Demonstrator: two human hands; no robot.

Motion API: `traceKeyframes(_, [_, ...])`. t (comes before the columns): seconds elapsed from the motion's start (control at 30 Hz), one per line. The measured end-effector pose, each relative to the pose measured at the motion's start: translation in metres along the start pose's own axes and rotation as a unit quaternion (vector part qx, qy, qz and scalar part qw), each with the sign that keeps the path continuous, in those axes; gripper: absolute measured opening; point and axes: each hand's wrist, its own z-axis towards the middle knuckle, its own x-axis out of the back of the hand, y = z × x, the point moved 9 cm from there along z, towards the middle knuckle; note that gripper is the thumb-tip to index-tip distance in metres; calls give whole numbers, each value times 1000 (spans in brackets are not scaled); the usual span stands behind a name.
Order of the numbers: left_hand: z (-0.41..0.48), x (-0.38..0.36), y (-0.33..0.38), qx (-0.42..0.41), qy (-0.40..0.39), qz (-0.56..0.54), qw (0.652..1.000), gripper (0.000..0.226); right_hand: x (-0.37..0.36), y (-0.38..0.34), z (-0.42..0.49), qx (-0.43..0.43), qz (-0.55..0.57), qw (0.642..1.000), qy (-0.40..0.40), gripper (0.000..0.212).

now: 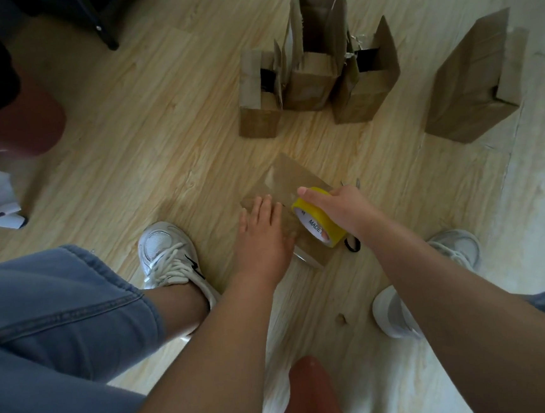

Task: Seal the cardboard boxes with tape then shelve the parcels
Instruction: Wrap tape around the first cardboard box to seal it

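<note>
Grip state: right hand [343, 206] grasps the yellow tape roll [319, 227] on top of the cardboard box [286, 175]. Left hand [262, 237] lies released, fingers flat on that box. Three open boxes [316, 84] stand beyond it.

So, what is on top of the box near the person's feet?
The left hand lies flat on the box, and the right hand grips a yellow tape roll resting on it. The box surface under both hands is hidden.

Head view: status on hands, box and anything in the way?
Left hand flat on small brown cardboard box. Right hand grips yellow tape roll on the box. Three open-flapped cardboard boxes stand beyond, apart.
</note>
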Motion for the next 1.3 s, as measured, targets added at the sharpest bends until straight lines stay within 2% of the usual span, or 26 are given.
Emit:
traceKeyframes(0.1, [-2,-10,-9,5,-44,67,997,69,2,1,0,-1,28,1000,4,58])
traceKeyframes(0.23, [5,-9,-18,-4,-76,91,993,79,10,-6,2,0,45,999,24,55])
traceKeyframes(0.43, [20,-4,-27,-1,-104,106,989,80,14,-20,-1,19,-1,999,41,53])
traceKeyframes(0.63, [31,5,-31,-13,-111,111,988,80,18,-13,-4,-4,-31,998,61,55])
traceKeyframes(0.83, [36,6,-34,-7,-105,104,989,80,20,-15,-11,-7,14,1000,25,46])
traceKeyframes(1.0, [39,7,-35,4,-120,99,988,80,23,-8,-10,-34,-85,995,42,51])
traceKeyframes(1.3, [40,7,-37,6,-118,84,989,80,32,14,-11,-46,-101,992,52,55])
